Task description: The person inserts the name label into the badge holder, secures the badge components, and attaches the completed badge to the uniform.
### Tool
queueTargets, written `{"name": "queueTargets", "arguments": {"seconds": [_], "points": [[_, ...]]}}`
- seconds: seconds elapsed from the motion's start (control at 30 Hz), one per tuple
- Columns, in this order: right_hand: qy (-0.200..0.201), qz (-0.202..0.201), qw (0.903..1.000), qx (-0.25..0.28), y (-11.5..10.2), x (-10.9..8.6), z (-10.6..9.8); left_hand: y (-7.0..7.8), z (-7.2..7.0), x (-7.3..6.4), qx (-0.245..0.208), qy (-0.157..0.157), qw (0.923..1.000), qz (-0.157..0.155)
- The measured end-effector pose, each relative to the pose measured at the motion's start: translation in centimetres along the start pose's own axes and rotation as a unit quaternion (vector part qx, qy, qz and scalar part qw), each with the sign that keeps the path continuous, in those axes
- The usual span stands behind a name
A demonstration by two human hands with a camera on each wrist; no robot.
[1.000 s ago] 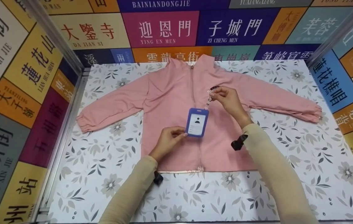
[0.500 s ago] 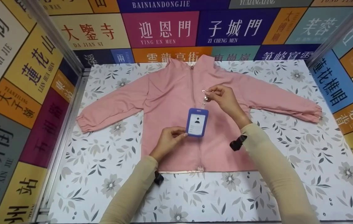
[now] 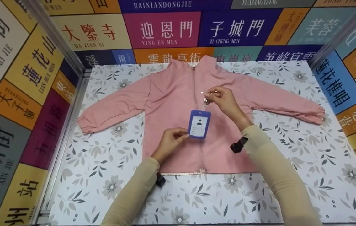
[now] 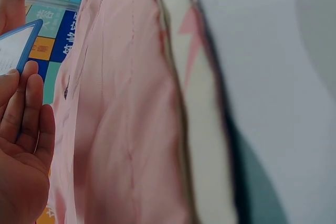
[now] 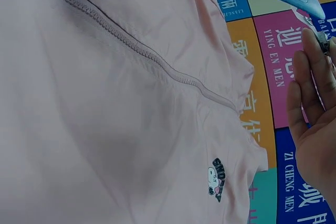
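Observation:
A blue badge holder [image 3: 199,124] with a white card in its window is raised over the pink jacket [image 3: 171,103]. My left hand [image 3: 173,141] pinches its lower left corner between thumb and fingers; the left wrist view shows the blue-edged holder [image 4: 32,40] in that grip. Above it, my right hand [image 3: 225,98] pinches a small metal clip [image 3: 206,99], joined to the holder's top by a short clear strap. In the right wrist view the clip [image 5: 322,39] sits at the fingertips. The jacket lies face up, zipped, sleeves spread to both sides.
A white table [image 3: 112,204] with a grey leaf and flower print bears the jacket. Panels [image 3: 165,29] with coloured name blocks stand behind and on both sides. A small dark printed patch [image 5: 216,179] marks the jacket's chest.
My right hand has shifted slightly left with the clip, away from the chest print and over beside the zipper. The left hand and the badge holder have hardly moved.

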State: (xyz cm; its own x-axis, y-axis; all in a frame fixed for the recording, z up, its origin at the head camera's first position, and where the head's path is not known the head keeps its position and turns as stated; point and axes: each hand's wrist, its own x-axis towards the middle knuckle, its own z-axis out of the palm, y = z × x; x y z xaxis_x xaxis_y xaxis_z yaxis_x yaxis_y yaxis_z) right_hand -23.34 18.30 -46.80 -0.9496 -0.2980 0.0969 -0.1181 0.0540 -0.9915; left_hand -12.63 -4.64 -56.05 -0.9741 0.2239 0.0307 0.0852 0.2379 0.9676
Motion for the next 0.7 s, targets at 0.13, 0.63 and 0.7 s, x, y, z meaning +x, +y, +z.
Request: {"name": "queueTargets", "arguments": {"seconds": [0.13, 0.63, 0.7], "points": [[-0.004, 0.004, 1.0000, 0.000, -0.1, -0.1, 0.2, -1.0, 0.2, 0.3, 0.001, 0.005, 1.0000, 0.006], [-0.013, 0.026, 0.9996, 0.006, -0.2, -0.5, 1.1, -1.5, 0.0, 0.3, -0.005, 0.003, 0.9999, 0.010], [-0.011, 0.033, 0.9994, 0.007, -0.2, -0.6, 1.2, -1.5, 0.0, 0.3, -0.007, 0.000, 0.9999, 0.007]]}}
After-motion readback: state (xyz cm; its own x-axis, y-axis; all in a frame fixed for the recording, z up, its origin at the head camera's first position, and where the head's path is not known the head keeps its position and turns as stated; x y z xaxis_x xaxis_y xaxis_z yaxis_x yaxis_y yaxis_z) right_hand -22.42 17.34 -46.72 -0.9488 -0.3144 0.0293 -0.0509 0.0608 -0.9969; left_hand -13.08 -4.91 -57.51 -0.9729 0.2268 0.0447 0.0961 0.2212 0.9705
